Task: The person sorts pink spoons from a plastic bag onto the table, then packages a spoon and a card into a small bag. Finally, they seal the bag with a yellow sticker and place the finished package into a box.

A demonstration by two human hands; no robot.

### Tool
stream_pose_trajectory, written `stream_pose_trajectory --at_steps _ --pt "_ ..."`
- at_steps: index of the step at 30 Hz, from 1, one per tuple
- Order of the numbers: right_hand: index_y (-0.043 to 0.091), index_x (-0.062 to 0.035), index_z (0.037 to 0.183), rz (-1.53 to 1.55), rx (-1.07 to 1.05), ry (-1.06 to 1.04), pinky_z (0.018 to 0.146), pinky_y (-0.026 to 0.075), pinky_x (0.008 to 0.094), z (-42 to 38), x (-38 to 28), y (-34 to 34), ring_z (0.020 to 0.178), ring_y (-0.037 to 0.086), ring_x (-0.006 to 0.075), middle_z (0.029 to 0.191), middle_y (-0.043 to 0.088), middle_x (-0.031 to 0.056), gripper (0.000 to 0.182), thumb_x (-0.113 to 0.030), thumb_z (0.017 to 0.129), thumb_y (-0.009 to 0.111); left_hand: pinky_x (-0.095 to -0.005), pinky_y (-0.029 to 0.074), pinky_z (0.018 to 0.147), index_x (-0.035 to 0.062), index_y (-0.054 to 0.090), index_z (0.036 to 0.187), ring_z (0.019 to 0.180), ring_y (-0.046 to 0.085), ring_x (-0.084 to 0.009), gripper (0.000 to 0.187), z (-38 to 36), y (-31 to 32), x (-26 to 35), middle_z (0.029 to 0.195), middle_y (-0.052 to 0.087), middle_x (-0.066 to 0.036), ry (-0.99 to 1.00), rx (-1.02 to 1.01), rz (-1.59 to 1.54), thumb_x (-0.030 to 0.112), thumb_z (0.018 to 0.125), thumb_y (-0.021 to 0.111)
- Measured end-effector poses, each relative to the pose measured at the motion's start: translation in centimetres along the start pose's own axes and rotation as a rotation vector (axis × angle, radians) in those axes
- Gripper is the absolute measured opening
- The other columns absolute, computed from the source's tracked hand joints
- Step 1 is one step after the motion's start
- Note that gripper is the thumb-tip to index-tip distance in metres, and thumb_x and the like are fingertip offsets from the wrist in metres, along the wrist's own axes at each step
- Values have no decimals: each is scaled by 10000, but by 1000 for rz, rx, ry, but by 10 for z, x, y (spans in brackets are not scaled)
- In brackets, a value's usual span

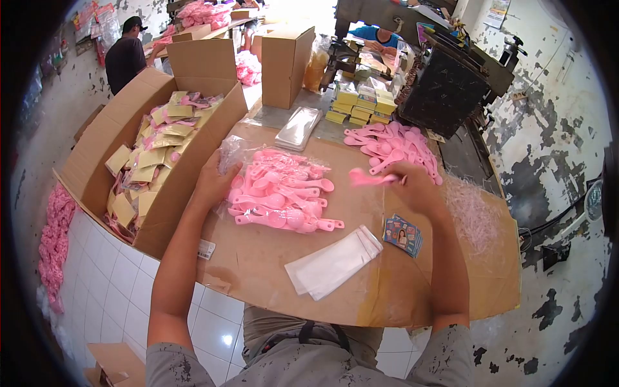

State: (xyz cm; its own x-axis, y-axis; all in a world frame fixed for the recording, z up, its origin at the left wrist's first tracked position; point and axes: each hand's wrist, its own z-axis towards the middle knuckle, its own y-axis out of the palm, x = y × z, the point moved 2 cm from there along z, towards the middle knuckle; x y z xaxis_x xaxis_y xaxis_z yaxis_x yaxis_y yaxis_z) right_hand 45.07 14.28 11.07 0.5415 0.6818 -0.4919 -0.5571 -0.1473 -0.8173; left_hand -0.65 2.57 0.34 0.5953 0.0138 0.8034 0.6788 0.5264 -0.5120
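Note:
On the cardboard-covered table lies a clear plastic bag (pixel 233 149) filled with pink measuring spoons (pixel 284 193). My left hand (pixel 218 182) grips the bag at its left side, the fingers partly hidden by the crumpled plastic. In my right hand (pixel 414 187) is a pink measuring spoon (pixel 371 178), smeared by motion and held over the table between the bag and a loose pile of pink spoons (pixel 394 145). Closer to me lie a stack of clear plastic sleeves (pixel 334 263) and a small stack of printed cards (pixel 403 236), below my right hand.
A large open carton (pixel 193 161) on the left holds packed spoons with yellow cards. Farther back are more sleeves (pixel 298 128), yellow card stacks (pixel 364 100), an upright carton (pixel 287 68) and a dark machine (pixel 445 80). Plastic strips (pixel 474 213) lie right. Other people work behind.

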Motion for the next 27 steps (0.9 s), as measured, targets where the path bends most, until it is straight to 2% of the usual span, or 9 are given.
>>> stream_pose_trajectory --at_steps 3,6,8,10,14,18,21,24,27 --pt "729 -33 1122 -98 206 133 853 543 391 12 45 -29 973 695 311 1074 727 141 279 -20 844 705 -409 428 1153 -168 458 1457 1388 543 -397 833 -2 -1 5 1457 544 -355 4 9 42 388 923 774" --pt "714 -44 1167 -621 552 -41 967 520 428 8 38 -13 1120 654 326 1214 695 143 315 -40 852 713 -405 449 1129 -160 480 1442 1348 579 -389 789 -4 -1 9 1423 575 -345 23 33 59 367 930 769" --pt "692 -47 1225 -232 366 -95 1062 482 447 13 24 12 1246 594 339 1314 649 158 350 -133 886 717 -402 464 1109 -148 498 1430 1318 602 -379 753 -6 -2 16 1396 599 -331 32 14 12 353 936 765" --pt "630 -39 1323 -28 -63 -95 1040 501 434 18 15 55 1216 614 377 1313 633 184 408 -196 954 706 -398 476 1093 -137 513 1420 1293 620 -368 722 -5 -2 17 1373 618 -316 37 0 -15 341 940 763" --pt "672 -33 1266 68 -97 -151 1077 475 430 30 -30 119 1250 588 368 1326 632 188 381 -262 963 696 -397 483 1080 -124 523 1414 1276 632 -351 701 -5 -3 18 1359 633 -300 25 -24 -18 332 939 764" --pt "683 -51 1260 30 -147 -145 1054 472 457 41 -40 138 1218 593 377 1331 628 183 380 -264 946 710 -397 483 1079 -122 521 1418 1272 634 -346 704 -1 -1 4 1356 636 -297 28 4 3 330 938 767" --pt "688 -41 1241 62 -161 -199 970 513 459 46 -34 136 1121 644 372 1231 664 195 353 -224 941 722 -396 481 1082 -124 515 1425 1285 626 -350 719 -1 -1 5 1370 627 -303 52 18 9 335 934 771" --pt "694 -22 1205 270 -254 -118 892 550 429 44 -33 118 997 682 350 1104 695 195 315 -190 941 727 -394 476 1093 -135 502 1435 1310 611 -358 747 -5 -4 18 1394 608 -316 32 -1 -25 343 930 775" --pt "696 -3 1185 202 -233 -187 833 551 397 36 -24 97 919 694 311 1010 707 193 284 -169 956 714 -396 465 1108 -147 490 1440 1329 596 -368 774 -3 -4 15 1413 590 -328 12 -22 -23 351 925 780"
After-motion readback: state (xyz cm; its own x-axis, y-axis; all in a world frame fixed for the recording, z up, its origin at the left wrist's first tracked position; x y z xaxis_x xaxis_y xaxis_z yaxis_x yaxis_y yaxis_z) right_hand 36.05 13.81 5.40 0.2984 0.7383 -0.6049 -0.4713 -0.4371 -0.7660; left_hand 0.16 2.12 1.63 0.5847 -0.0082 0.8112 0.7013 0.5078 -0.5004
